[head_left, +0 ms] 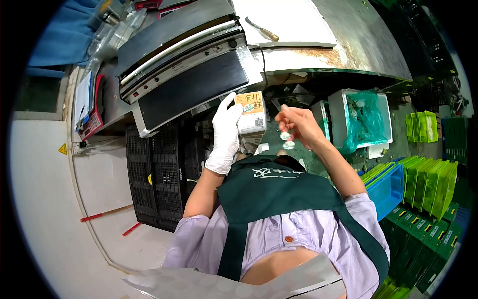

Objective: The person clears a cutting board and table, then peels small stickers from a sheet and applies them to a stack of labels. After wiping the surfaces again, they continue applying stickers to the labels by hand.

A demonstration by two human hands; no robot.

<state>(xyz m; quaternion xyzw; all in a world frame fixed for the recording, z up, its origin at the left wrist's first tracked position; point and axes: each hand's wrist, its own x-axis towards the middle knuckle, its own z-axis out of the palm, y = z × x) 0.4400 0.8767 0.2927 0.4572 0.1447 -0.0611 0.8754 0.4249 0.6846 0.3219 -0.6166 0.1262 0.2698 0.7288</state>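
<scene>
In a white glove, my left hand (227, 130) is closed around a stack of printed labels (250, 123). The top one is orange and white with large characters and a small square code. Just to the right, my bare right hand (301, 128) has its fingers curled in and the thumb near the index finger. Small round whitish pieces (285, 135) show at its lower fingers; what they are is too blurred to tell. A gap separates this hand from the labels.
Ahead stands a wrapping machine (189, 82) with a black plate. A wooden-handled knife (262, 30) lies on a white board (298, 20). Right are a white foam box (338, 119) with green plastic, a blue basket (391, 187) and lime crates (428, 184). Black crates (154, 174) stand left.
</scene>
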